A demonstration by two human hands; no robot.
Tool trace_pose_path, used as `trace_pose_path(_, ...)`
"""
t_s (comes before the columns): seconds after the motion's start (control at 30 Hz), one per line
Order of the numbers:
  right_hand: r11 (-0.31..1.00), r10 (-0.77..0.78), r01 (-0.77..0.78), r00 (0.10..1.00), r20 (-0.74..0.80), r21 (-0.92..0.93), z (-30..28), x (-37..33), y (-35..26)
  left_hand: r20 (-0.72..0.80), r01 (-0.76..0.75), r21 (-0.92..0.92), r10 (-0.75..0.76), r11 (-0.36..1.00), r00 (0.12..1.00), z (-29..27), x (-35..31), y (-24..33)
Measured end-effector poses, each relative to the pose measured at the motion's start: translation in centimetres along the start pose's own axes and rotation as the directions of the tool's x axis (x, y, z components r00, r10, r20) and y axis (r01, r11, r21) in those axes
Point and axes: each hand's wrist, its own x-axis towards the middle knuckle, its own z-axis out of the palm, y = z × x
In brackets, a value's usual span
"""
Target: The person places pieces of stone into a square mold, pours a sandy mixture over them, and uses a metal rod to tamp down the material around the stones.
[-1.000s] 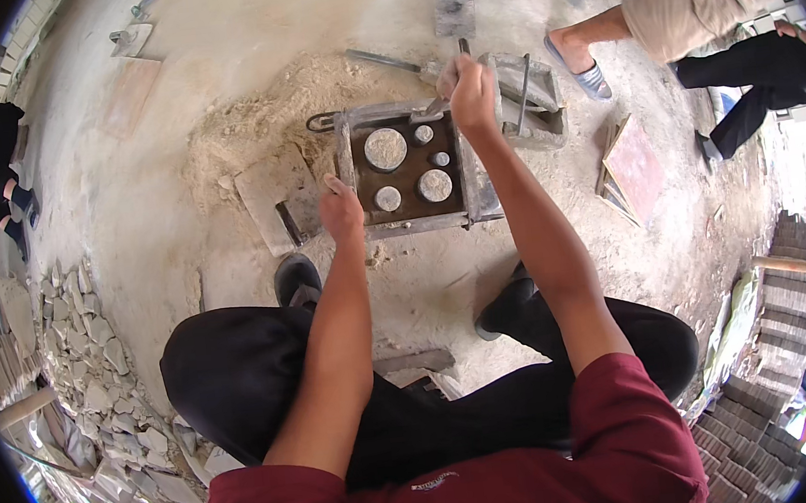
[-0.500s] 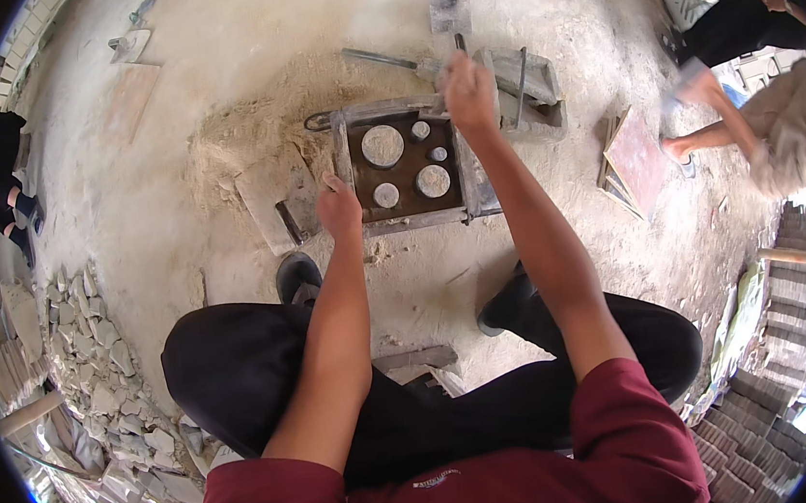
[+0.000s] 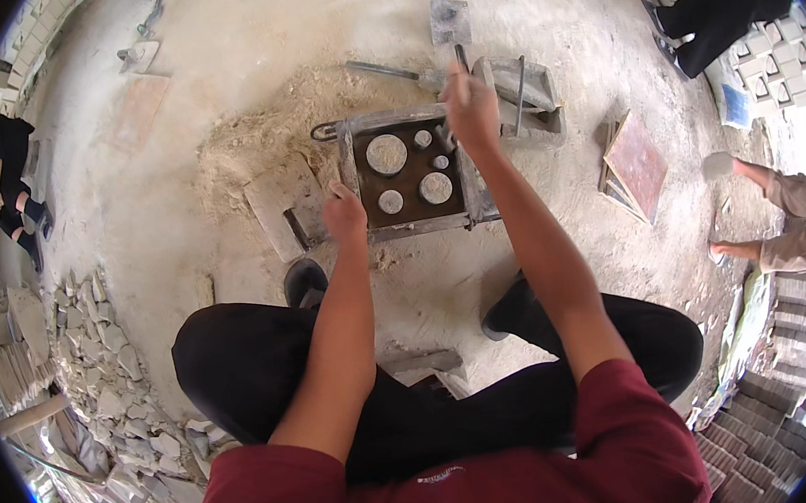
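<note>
A worn rectangular frame point(image 3: 420, 227) lies on the floor ahead of me, with several pale round pieces of mixed sizes standing on its brown bottom. My left hand point(image 3: 345, 210) is closed on the frame's left edge, thumb uppermost. My right hand point(image 3: 473, 109), smeared by motion, is closed over the far right corner around a short hammer-like tool point(image 3: 448, 137). The tool's lower end blurs beside the small round pieces, and its exact kind is unclear. Just beyond that hand lies a square grey metal plate point(image 3: 450, 22), with a dark handle between it and my fingers.
A grey trough-like box point(image 3: 546, 126) with a bar across it sits right of the frame. Left are a flat board point(image 3: 272, 201) and loose sand point(image 3: 228, 142). Stacked panels point(image 3: 642, 165) lie further right. Rubble point(image 3: 103, 358) is at left; people sit or stand at both sides.
My right hand has dropped slightly toward the frame's far right corner. My left hand stays on the left edge. The person at right has shifted their legs and arm. The view has moved slightly.
</note>
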Motion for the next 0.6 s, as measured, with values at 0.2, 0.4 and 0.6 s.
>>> trace_pose_path(0.2,0.965,-0.036,0.053,0.997,-0.069,0.257,-0.3,0.8,0.2,-0.098,-0.016,-0.040,0.012,0.999,0.995,0.8,-0.2,-0.1)
trace_pose_path(0.4,0.950,0.029,0.000,0.996,-0.089,0.314,-0.7,1.5,-1.4,0.014,-0.109,0.070,0.108,0.992,0.994,0.1,0.0,0.0)
trace_pose_path(0.6,0.986,-0.073,0.097,0.983,-0.168,0.138,-2.6,0.3,1.3,-0.032,-0.232,-0.027,0.231,0.972,0.972,0.5,-1.0,1.2)
